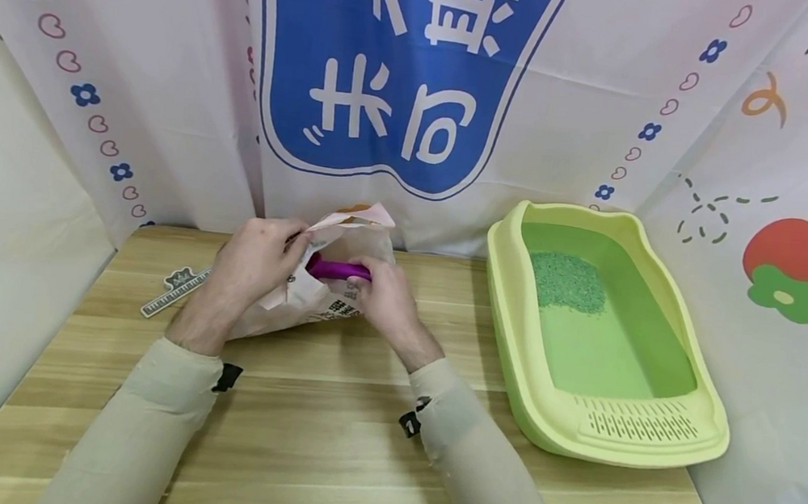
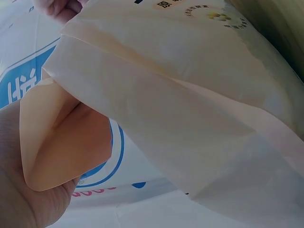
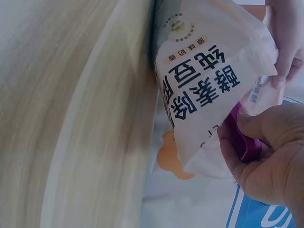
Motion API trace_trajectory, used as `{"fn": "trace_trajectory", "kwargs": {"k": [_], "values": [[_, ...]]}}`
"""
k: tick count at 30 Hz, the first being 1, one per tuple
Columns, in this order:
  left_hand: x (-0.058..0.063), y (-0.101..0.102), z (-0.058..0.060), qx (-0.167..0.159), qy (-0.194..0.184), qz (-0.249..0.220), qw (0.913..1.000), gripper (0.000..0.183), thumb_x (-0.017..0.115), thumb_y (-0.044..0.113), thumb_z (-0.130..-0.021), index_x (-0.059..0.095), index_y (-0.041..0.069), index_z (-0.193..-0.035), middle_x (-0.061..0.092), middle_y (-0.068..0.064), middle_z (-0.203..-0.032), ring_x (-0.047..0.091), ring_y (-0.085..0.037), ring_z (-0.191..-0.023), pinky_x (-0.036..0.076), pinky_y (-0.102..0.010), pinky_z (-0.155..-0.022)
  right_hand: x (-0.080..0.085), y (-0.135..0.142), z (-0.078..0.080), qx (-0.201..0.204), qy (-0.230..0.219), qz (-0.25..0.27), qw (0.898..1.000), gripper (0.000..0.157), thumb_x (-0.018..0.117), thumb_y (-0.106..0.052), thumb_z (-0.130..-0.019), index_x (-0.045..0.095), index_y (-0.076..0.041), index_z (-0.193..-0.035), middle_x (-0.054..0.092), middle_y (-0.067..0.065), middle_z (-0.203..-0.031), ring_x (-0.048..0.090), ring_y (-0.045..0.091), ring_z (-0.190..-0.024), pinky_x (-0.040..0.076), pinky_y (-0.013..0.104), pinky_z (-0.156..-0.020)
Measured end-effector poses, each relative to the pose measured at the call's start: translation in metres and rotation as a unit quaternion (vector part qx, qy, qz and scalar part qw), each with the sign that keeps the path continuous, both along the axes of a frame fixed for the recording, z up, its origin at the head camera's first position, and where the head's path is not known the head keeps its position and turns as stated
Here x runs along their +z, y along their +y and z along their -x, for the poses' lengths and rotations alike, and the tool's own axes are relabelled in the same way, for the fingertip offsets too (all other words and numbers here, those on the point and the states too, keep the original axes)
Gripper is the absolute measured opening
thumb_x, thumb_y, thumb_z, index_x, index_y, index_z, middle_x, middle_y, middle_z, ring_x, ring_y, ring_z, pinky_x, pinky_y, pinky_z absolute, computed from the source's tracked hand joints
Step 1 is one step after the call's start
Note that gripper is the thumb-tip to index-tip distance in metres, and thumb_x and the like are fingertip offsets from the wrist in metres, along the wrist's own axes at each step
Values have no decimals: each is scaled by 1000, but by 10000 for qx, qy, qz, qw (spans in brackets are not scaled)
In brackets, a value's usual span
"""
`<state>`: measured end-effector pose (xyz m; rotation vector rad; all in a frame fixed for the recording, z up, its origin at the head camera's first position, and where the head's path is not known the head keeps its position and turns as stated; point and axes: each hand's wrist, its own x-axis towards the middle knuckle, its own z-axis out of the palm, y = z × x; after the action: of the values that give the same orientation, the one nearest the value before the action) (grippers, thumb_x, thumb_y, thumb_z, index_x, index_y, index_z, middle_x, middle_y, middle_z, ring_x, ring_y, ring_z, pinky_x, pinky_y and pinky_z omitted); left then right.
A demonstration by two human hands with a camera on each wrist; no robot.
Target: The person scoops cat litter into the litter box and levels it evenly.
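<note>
Two hands at the centre of the head view, both busy with one pale litter bag (image 1: 312, 292) that lay on the wooden table (image 1: 327, 439). Left hand (image 1: 249, 265) curled round the bag's upper edge, pinching it and holding the mouth up and apart; same fold seen close in the left wrist view, bag (image 2: 180, 118) filling the frame, left hand (image 2: 19, 190) at lower left. Right hand (image 1: 385, 299) wrapped tight round the handle of a purple scoop (image 1: 339, 269), scoop head out of sight inside the bag. Right wrist view: right hand (image 3: 270, 156) at lower right, purple scoop (image 3: 247, 140) pinched between thumb and fingers against the printed bag (image 3: 209, 90). Right of centre, well apart: yellow-green litter tray (image 1: 648, 446) with a small heap of green litter (image 1: 566, 282) at its far end. Left of the bag, a small ruler (image 1: 174, 292) flat on the table.
</note>
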<state>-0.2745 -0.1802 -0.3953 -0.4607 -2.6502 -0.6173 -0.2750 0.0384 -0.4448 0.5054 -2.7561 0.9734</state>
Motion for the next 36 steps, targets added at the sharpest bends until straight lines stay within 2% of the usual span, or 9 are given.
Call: {"fn": "trace_trajectory", "kwargs": {"k": [4, 13, 22, 28, 36], "values": [[0, -1, 0, 14, 4, -5, 10000, 24, 59, 26, -107, 77, 12, -113, 81, -11, -104, 78, -31, -89, 60, -51, -78, 2, 6, -1, -52, -73, 48, 9999, 27, 73, -20, -99, 74, -18, -127, 80, 4, -117, 77, 21, -101, 62, 35, -93], [2, -3, -1, 98, -153, -88, 9998, 24, 58, 28, -107, 77, 14, -115, 81, -9, -101, 72, -26, -79, 57, -48, -70, 7, 20, -4, -149, -2, 81, 9999, 26, 73, -21, -99, 75, -18, -124, 81, 4, -114, 76, 20, -98, 62, 36, -91], [3, -6, -1, 121, -149, -61, 9998, 26, 59, 28, -107, 77, 13, -118, 80, -10, -101, 73, -26, -78, 59, -47, -69, 15, 35, -8, -244, 7, 147, 9996, 30, 74, -19, -98, 74, -16, -128, 79, 6, -122, 77, 24, -108, 61, 40, -97], [3, -6, -1, 121, -110, -54, 9999, 25, 60, 27, -107, 77, 12, -116, 79, -10, -97, 68, -24, -72, 55, -42, -64, 23, 46, -13, -252, -2, 262, 9993, 29, 73, -18, -99, 74, -17, -128, 79, 7, -122, 76, 24, -104, 61, 41, -93], [2, -8, -1, 98, -57, -97, 9999, 25, 59, 26, -107, 77, 11, -115, 80, -12, -102, 74, -28, -80, 59, -48, -70, 34, 61, -20, -306, 23, 411, 9987, 31, 72, -16, -99, 74, -17, -130, 79, 8, -122, 74, 22, -94, 61, 39, -85]]}}
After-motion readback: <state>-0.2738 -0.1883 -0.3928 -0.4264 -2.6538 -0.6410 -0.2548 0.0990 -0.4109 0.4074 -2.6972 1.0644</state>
